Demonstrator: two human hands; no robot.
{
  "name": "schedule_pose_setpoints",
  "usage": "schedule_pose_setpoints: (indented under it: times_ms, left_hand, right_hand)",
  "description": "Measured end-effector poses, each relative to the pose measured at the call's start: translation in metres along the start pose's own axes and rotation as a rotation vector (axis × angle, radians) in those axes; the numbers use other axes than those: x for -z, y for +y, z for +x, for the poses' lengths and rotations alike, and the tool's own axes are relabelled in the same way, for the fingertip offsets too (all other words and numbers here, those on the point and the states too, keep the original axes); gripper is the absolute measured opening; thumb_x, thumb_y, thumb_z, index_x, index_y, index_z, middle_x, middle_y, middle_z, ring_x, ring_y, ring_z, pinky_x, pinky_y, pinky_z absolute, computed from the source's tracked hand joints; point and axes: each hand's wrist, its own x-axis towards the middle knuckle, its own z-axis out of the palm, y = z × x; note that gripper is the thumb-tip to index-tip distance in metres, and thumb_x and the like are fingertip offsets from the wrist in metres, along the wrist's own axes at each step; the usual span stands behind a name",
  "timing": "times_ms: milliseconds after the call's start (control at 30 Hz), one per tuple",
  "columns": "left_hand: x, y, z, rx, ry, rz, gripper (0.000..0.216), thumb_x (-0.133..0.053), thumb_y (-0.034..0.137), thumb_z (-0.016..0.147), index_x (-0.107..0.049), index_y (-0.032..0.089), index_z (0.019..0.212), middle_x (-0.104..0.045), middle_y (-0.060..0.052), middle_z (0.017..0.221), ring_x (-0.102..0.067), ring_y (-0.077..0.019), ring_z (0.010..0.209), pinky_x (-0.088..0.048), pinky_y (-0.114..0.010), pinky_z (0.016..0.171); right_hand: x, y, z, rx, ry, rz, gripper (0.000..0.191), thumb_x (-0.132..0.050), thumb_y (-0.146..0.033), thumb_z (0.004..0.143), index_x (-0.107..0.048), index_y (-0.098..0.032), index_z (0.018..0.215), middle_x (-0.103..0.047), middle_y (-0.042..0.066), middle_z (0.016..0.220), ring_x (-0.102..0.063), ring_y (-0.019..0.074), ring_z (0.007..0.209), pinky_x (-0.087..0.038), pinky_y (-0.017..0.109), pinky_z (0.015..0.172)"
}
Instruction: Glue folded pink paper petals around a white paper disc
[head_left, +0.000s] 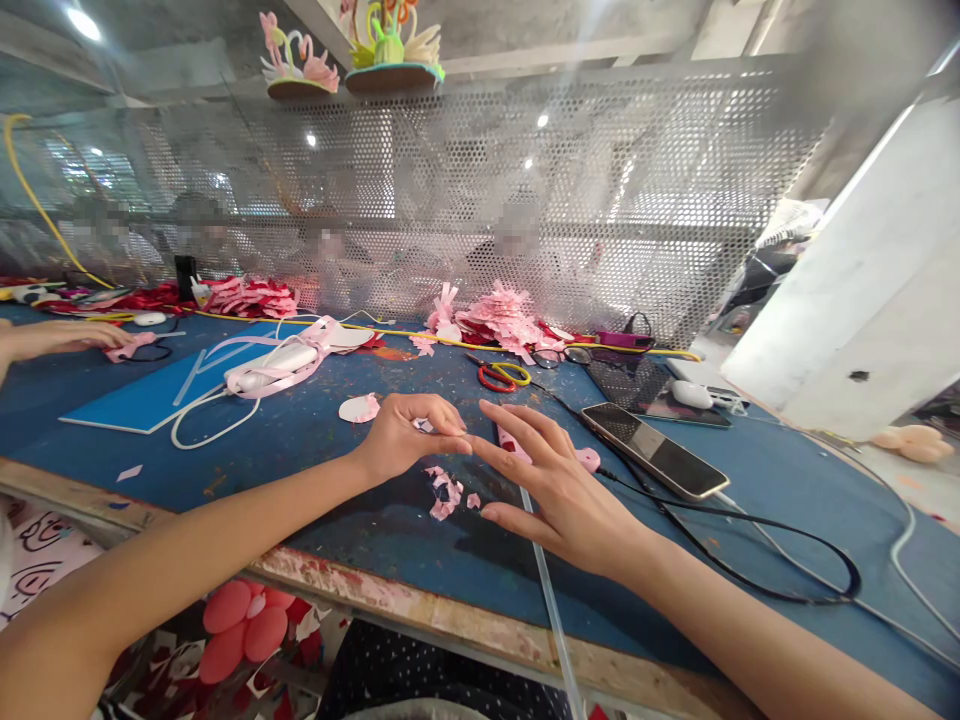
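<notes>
My left hand (pixel 409 430) is over the blue tabletop with thumb and fingers pinched together. A bit of something white shows by its fingers, too small to name. Its fingertips meet the index finger of my right hand (pixel 559 485), whose fingers are spread apart with nothing seen in them. Partly covered by the right hand is a pink glue gun (pixel 589 459), and a long translucent glue stick (pixel 551 610) runs from it past the table edge. Small pink scraps (pixel 446 495) lie beneath the hands. A white oval piece with pink on it (pixel 358 408) rests beyond the left wrist.
Red-and-yellow-handled scissors (pixel 502 376) lie behind my hands. A phone (pixel 654 450) and looping cables are at right. Pink cut strips (pixel 504 318) pile against the perforated screen (pixel 465 190). At left are a blue board (pixel 176 385), a power strip (pixel 271 370) and another person's hand (pixel 64 338).
</notes>
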Motion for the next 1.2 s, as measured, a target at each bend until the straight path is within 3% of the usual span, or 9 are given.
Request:
schedule_pose_setpoints:
  times_ms: [167,333,533,700,833,1000,1100,1200]
  left_hand:
    - [0.003,0.002,0.002,0.120,-0.038,0.028,0.020,-0.080,0.030,0.062,-0.066,0.016,0.059,-0.069,-0.002,0.067,-0.064,-0.0158,0.070,-0.050,-0.031,0.072]
    - [0.008,0.008,0.006,0.245,-0.104,0.101,0.018,-0.075,0.034,0.069,-0.072,0.016,0.070,-0.070,-0.003,0.071,-0.061,-0.0145,0.070,-0.046,-0.026,0.068]
    - [0.010,0.009,0.009,0.403,-0.135,-0.001,0.025,-0.077,0.038,0.064,-0.070,0.014,0.066,-0.069,-0.005,0.071,-0.058,-0.0132,0.065,-0.042,-0.025,0.059]
    - [0.013,0.005,0.010,0.526,-0.207,-0.077,0.027,-0.075,0.038,0.067,-0.066,0.013,0.069,-0.067,-0.004,0.073,-0.056,-0.0111,0.065,-0.040,-0.023,0.062]
    - [0.009,0.005,0.008,0.473,-0.224,-0.070,0.028,-0.067,0.039,0.076,-0.058,0.013,0.070,-0.059,0.000,0.069,-0.053,-0.0098,0.064,-0.039,-0.023,0.065]
    - [0.002,0.009,0.006,0.405,-0.250,-0.059,0.033,-0.049,0.048,0.088,-0.043,0.019,0.075,-0.052,0.003,0.060,-0.057,-0.0149,0.071,-0.042,-0.030,0.075]
    - [0.002,0.009,0.005,0.357,-0.290,0.024,0.037,-0.041,0.052,0.090,-0.045,0.019,0.073,-0.053,0.002,0.059,-0.058,-0.0168,0.074,-0.043,-0.032,0.078]
    - [0.003,0.009,0.002,0.271,-0.316,0.114,0.051,-0.034,0.055,0.091,-0.047,0.018,0.059,-0.054,-0.002,0.056,-0.058,-0.0177,0.071,-0.043,-0.032,0.076]
  right_hand:
    - [0.000,0.000,-0.001,-0.014,0.008,-0.006,0.055,-0.046,-0.047,0.089,-0.035,-0.031,0.140,-0.025,0.006,0.151,-0.028,0.0301,0.131,-0.035,0.054,0.102]
    - [0.001,0.001,-0.002,-0.010,0.016,-0.024,0.054,-0.045,-0.046,0.090,-0.035,-0.030,0.140,-0.024,0.006,0.151,-0.026,0.0298,0.132,-0.034,0.054,0.103]
    - [0.000,0.000,-0.002,0.007,0.021,-0.052,0.050,-0.047,-0.044,0.090,-0.040,-0.029,0.137,-0.025,0.007,0.150,-0.027,0.0301,0.132,-0.035,0.054,0.102]
    - [-0.001,0.000,-0.001,0.011,0.046,-0.078,0.048,-0.048,-0.040,0.090,-0.040,-0.031,0.136,-0.027,0.006,0.150,-0.028,0.0292,0.131,-0.035,0.053,0.102]
    - [-0.002,0.001,-0.001,-0.002,0.042,-0.094,0.049,-0.050,-0.038,0.089,-0.040,-0.030,0.136,-0.026,0.007,0.150,-0.027,0.0294,0.132,-0.035,0.052,0.103]
    - [-0.002,0.001,0.000,-0.054,0.059,-0.072,0.052,-0.050,-0.039,0.089,-0.035,-0.029,0.138,-0.029,0.009,0.148,-0.028,0.0296,0.132,-0.036,0.053,0.101]
    - [-0.002,0.001,0.000,-0.080,0.063,-0.052,0.055,-0.051,-0.040,0.088,-0.031,-0.028,0.139,-0.029,0.010,0.147,-0.028,0.0296,0.132,-0.035,0.054,0.102]
    - [-0.003,0.002,-0.001,-0.099,0.078,-0.039,0.056,-0.050,-0.041,0.089,-0.029,-0.027,0.139,-0.029,0.011,0.147,-0.026,0.0283,0.133,-0.035,0.052,0.103]
